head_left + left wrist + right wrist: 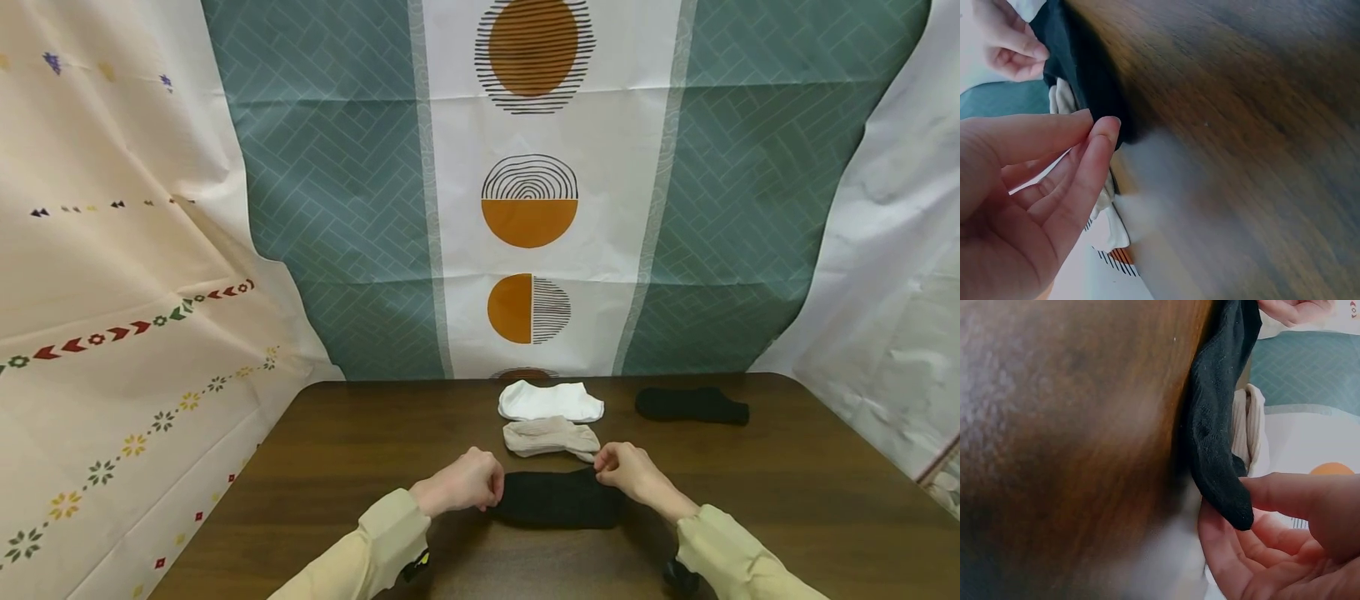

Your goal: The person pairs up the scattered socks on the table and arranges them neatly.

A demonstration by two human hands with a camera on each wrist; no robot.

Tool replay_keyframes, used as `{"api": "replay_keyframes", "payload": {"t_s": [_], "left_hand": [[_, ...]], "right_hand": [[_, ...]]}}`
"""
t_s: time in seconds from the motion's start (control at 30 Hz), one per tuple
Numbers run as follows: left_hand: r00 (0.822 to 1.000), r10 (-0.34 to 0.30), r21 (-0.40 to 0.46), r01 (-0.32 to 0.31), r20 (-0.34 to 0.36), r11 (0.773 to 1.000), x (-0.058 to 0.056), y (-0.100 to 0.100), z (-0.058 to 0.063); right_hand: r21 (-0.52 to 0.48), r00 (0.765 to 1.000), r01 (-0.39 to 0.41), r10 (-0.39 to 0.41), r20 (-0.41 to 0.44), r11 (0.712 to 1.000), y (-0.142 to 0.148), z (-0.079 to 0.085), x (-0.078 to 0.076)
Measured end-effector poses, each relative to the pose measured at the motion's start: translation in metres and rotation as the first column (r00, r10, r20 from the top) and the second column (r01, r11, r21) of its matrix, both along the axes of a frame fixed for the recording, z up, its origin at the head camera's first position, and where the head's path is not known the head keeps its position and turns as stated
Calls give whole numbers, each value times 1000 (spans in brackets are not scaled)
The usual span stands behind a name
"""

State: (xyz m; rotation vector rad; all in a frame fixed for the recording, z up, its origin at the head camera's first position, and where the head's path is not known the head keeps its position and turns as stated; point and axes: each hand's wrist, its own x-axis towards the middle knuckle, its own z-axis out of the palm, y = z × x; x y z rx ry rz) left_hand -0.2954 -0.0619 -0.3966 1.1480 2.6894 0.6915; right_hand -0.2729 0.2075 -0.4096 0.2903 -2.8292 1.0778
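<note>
A black sock [557, 502] lies stretched sideways near the front of the table, between both hands. My left hand [467, 481] pinches its left end; in the left wrist view the thumb and forefinger meet at the tip of the dark cloth [1088, 69]. At the upper right corner, my right hand [632, 472] grips the same sock between thumb and fingers, and the right wrist view shows the sock's end [1225, 487] between them. Just behind it lies a beige ribbed sock [547, 436], close to the right fingertips. A white sock [551, 402] lies flat behind the beige one.
Another black sock [692, 405] lies at the back right of the brown wooden table [360, 442]. A patterned cloth [528, 333] hangs along the table's back edge, and pale cloths [135, 333] hang at the sides.
</note>
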Motion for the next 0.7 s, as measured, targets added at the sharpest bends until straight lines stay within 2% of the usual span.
{"api": "replay_keyframes", "payload": {"t_s": [0.17, 0.27, 0.37, 0.5, 0.7], "left_hand": [[1000, -4, -23, 4, 7, 1000, 1, 0, 5], [1000, -9, -16, 9, 9, 1000, 0, -1, 8], [999, -30, 19, 31, -25, 999, -3, -1, 12], [992, -57, 94, 67, -108, 993, -7, 4, 17], [976, 0, 135, 31, -218, 990, -12, 22, 24]], "right_hand": [[18, 1000, 2, -2, 1, 1000, 3, -1, 0], [-3, 999, 20, -20, 27, 1000, 5, 1, 1], [-37, 998, 40, -38, 54, 999, 8, 4, 1], [-52, 997, 57, -54, 57, 997, 14, 11, 0], [-57, 997, 75, -73, 28, 996, 25, 18, -2]]}}
